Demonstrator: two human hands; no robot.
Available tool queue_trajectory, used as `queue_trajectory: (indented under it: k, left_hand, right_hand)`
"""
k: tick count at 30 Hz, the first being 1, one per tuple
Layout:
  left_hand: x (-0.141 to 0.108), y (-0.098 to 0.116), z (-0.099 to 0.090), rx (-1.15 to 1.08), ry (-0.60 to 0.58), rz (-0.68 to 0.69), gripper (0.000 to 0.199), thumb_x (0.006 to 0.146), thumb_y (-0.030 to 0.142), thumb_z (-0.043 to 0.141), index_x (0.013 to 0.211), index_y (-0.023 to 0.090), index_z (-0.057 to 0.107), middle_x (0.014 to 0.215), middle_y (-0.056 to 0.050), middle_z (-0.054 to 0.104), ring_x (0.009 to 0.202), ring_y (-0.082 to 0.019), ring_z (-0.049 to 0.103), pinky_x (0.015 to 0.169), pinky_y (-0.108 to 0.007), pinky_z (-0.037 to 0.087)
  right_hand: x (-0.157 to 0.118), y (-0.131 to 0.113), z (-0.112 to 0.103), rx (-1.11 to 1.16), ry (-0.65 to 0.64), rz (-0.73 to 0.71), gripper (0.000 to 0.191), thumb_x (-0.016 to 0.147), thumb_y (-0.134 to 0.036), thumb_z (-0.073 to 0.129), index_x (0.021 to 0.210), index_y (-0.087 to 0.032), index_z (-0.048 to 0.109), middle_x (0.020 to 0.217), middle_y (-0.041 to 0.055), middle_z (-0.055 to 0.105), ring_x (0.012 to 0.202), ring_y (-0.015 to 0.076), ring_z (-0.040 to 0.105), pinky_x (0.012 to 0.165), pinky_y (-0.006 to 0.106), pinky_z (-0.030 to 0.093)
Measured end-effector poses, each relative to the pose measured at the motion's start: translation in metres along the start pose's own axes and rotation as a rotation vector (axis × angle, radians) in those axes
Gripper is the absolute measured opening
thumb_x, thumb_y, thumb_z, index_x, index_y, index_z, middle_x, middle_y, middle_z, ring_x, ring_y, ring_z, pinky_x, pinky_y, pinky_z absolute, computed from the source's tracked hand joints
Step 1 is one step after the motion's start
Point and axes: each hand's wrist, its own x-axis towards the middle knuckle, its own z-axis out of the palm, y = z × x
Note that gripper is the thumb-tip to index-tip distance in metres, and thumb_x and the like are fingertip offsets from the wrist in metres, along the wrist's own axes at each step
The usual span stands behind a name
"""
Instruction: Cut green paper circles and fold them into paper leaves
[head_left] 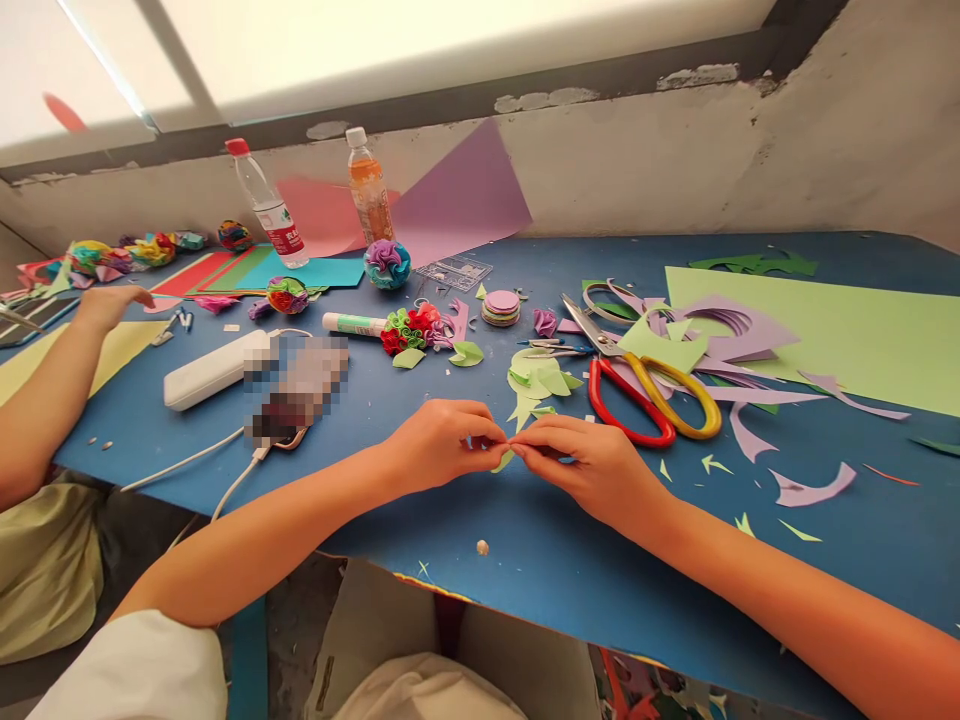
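Note:
Near the table's front edge, my left hand (448,442) and my right hand (592,462) meet fingertip to fingertip. Both are pinched on a small light green paper piece (504,461), mostly hidden by the fingers. Just behind them lies a loose pile of light green paper leaves (541,374). Scissors (651,398) with one red and one yellow handle rest beyond my right hand, blades pointing away. A stack of paper circles (501,307) and a purple paper rosette (545,321) sit farther back.
A power bank (217,372) and blurred phone with cables lie left. Behind are a glue stick (354,325), paper balls (387,264), a red-capped bottle (274,215) and an orange drink bottle (370,190). Purple scraps (739,325) and green sheet (847,335) lie right. Another person's hand (109,305) is left.

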Motion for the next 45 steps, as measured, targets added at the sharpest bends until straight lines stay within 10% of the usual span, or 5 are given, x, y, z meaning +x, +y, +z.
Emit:
queue_trajectory:
  k: [8, 45]
  left_hand:
    - [0.001, 0.007, 0.0, -0.104, 0.133, -0.078, 0.014, 0.079, 0.021, 0.058, 0.072, 0.012, 0.066, 0.069, -0.002, 0.06, 0.059, -0.006, 0.053, 0.052, -0.014, 0.049]
    - [0.0, 0.011, 0.001, -0.27, 0.115, -0.173, 0.021, 0.079, 0.027, 0.06, 0.086, 0.014, 0.075, 0.074, -0.006, 0.067, 0.057, -0.008, 0.054, 0.046, -0.014, 0.046]
  right_hand:
    - [0.005, -0.008, 0.001, 0.191, -0.031, 0.262, 0.019, 0.084, -0.033, 0.054, 0.074, -0.02, 0.063, 0.071, 0.0025, 0.064, 0.064, 0.0142, 0.057, 0.057, 0.026, 0.049]
    - [0.002, -0.007, -0.008, -0.208, 0.098, -0.072, 0.017, 0.088, -0.025, 0.05, 0.077, -0.021, 0.062, 0.069, 0.0032, 0.063, 0.062, 0.0131, 0.058, 0.055, 0.025, 0.046]
